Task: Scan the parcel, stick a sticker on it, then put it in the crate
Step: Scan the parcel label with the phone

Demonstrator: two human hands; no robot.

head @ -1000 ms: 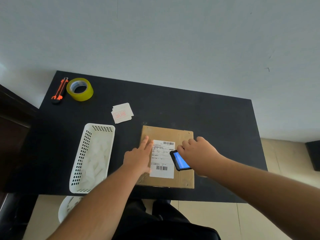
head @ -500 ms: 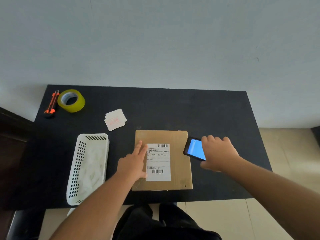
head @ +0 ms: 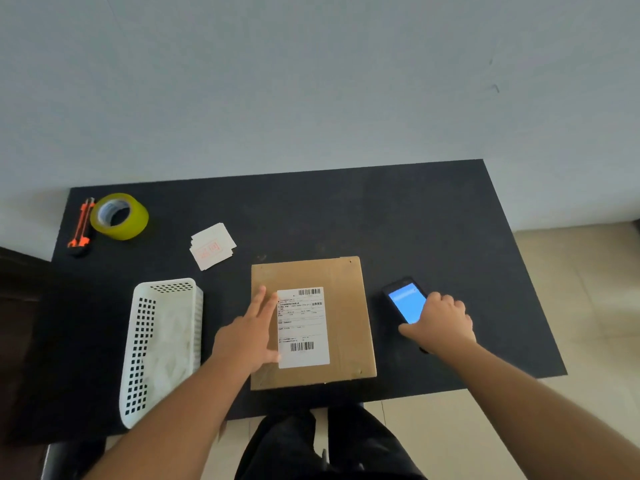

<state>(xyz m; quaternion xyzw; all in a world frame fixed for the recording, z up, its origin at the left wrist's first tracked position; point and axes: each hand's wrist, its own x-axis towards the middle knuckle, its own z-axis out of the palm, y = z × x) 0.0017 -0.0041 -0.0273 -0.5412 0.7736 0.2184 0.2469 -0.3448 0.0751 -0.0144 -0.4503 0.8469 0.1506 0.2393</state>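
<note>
A flat brown cardboard parcel (head: 349, 317) lies on the black table (head: 311, 216), with a white shipping label (head: 303, 327) on its top. My left hand (head: 247, 336) rests flat on the parcel's left part, fingers spread beside the label. My right hand (head: 440, 323) grips a black handheld scanner (head: 403, 301) with a lit blue screen, low over the table to the right of the parcel. A small stack of white stickers (head: 212, 245) with red print lies behind and left of the parcel. A white perforated crate (head: 162, 344) stands to the left.
A yellow tape roll (head: 119, 216) and an orange utility knife (head: 81, 223) sit at the table's far left corner. A pale wall rises behind the table. Tiled floor shows to the right, and dark-trousered legs show below the near edge.
My right hand has carried the scanner off the parcel's label and rightward, down to the table beside the parcel. My left hand has stayed on the parcel.
</note>
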